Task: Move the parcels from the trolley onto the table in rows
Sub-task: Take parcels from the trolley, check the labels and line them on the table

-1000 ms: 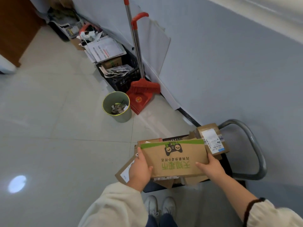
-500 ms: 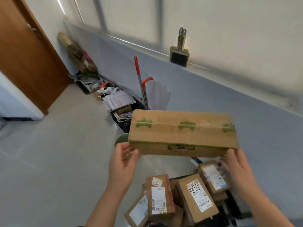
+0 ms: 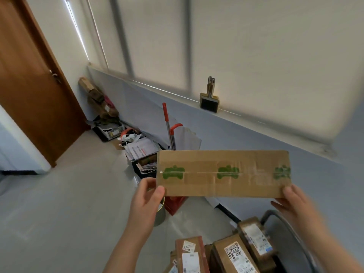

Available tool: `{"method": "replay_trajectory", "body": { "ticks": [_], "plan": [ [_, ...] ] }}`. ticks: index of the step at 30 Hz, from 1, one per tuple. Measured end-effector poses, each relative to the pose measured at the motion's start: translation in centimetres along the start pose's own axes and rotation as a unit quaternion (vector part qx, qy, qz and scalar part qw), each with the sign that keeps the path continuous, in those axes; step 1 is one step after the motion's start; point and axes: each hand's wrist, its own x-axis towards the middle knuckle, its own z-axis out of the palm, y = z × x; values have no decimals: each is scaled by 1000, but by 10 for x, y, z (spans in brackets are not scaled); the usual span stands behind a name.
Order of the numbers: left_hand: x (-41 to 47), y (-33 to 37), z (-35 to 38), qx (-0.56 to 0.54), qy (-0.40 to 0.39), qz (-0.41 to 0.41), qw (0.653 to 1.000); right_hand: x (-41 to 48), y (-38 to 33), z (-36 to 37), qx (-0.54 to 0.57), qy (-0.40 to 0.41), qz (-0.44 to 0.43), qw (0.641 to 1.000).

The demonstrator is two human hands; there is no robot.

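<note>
Hands grip long parcel (image 3: 222,174) at ends, left hand (image 3: 147,201), right hand (image 3: 293,205), other parcels (image 3: 236,255) below

Long brown parcel (image 3: 222,174) w/ green marks — level, aloft.

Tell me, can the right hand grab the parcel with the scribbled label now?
Probably not yet. The right hand is holding one end of the long cardboard box, with the left hand at the other. The scribbled-label parcel lies lower down, uncovered.
</note>
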Motion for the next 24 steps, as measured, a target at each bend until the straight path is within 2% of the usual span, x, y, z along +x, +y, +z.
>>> {"method": "replay_trajectory", "body": {
  "ticks": [4, 6, 9, 11, 13, 15, 17, 21, 24],
  "plan": [
    [-3, -1, -8, -46, -78, 17, 996, -7, -11, -12, 4, -53, -45, 998],
    [-3, 3, -12, -62, -105, 19, 992, -10, -18, -16, 47, -57, -42, 996],
    [-2, 4, -14, -105, -100, 13, 989, -11, -27, -16, 114, -57, -17, 992],
    [-4, 7, -11, -110, -76, -9, 991, -9, -29, -16, 143, -21, 14, 989],
    [-4, 8, -7, -82, -70, -33, 994, -8, -28, -17, 121, 6, 48, 991],
    [-4, 8, -4, -61, -50, -47, 996, -9, -25, -18, 71, -13, 49, 996],
    [-6, 8, -3, -62, -48, -45, 996, -12, -23, -23, 66, -31, 50, 996],
    [-13, 8, -8, -86, -94, -50, 991, -16, -20, -28, 56, -55, 22, 997],
    [-12, 8, -6, -84, -103, -51, 990, -16, -20, -31, 14, -40, -20, 999]
  ]
}}
